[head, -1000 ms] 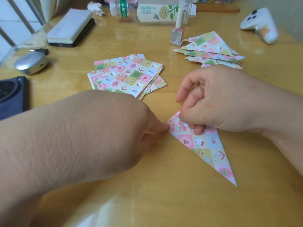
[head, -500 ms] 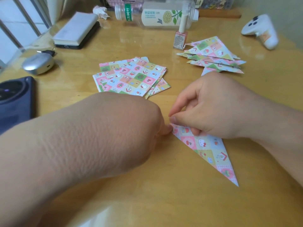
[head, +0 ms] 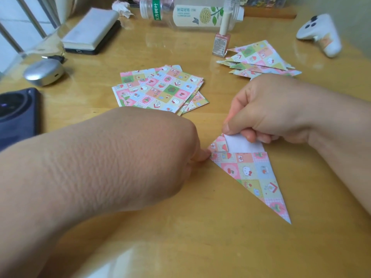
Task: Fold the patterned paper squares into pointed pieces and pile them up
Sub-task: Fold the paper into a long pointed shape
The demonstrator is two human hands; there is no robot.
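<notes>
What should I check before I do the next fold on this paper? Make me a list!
1. The left hand steadies the pointed piece: ok, a fingertip touches its left corner.
2. The right hand has the white flap: ok, pinched.
3. Flap pressed flat: not ok, its white side is showing.
4. Long tip is sharp: ok.
5. The pile of folded pieces is free on top: ok, the nail polish bottle stands beside it.
6. More paper to fold: ok, the stack of squares lies behind the left hand.
</notes>
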